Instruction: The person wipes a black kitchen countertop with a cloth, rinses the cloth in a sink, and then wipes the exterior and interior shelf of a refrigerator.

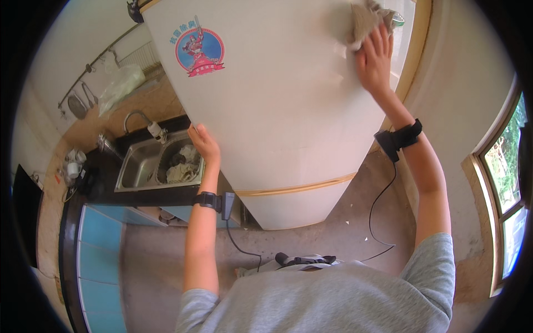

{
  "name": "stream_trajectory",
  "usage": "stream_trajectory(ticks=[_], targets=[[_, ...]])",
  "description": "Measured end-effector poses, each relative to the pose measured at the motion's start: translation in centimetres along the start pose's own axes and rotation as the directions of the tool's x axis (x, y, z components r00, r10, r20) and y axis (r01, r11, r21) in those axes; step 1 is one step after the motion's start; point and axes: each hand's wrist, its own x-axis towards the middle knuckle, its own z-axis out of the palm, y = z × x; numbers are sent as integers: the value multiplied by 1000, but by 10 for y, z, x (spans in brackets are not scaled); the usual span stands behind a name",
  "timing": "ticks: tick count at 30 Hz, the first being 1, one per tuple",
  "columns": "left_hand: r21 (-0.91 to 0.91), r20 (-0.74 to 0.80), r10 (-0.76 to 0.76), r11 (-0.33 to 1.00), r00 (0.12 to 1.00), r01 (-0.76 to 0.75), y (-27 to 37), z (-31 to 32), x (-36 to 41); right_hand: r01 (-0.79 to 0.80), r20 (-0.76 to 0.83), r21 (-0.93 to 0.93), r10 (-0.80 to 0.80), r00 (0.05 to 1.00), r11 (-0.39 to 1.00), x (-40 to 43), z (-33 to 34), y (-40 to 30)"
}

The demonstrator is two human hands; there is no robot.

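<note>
A tall white refrigerator (266, 108) with a round cartoon sticker (200, 50) on its door stands before me. My right hand (374, 62) presses a crumpled greyish-brown cloth (365, 24) against the upper right of the door, fingers stretched over it. Beside the cloth, a green-and-white sticker or badge (398, 19) partly shows. My left hand (205, 143) rests at the door's left edge, its thumb up and the other fingers partly hidden. Whether it grips the edge, I cannot tell. Both wrists wear black straps with cabled devices.
At left, a steel double sink (139, 164) with a faucet (143, 120) holds a basket of wet-looking cloths (182, 166). A dark countertop (93, 183) carries cups (74, 168), above blue-tiled cabinets (100, 237). Utensils hang from a wall rail (100, 54). A window (506, 166) is at right.
</note>
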Motion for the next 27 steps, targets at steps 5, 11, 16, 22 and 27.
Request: stream_trajectory(ticks=[5,11,16,22,27], targets=[[-26,-8,-13,1000,1000,13,6,1,-1,128,427,8,-120,896,992,-71,-13,-31],[21,-4,4,1000,1000,-4,-2,1,1,552,472,266,-606,640,790,-114,-27,-32],[5,-34,-5,1000,999,5,-4,4,-1,334,512,-14,-281,812,942,-42,-31,20],[-20,-31,-40,999,999,39,-2,3,-1,-52,169,-63,62,984,997,-44,-1,-3],[-5,8,-38,999,999,38,-3,0,-1,448,518,120,-441,733,886,-165,-25,-49]])
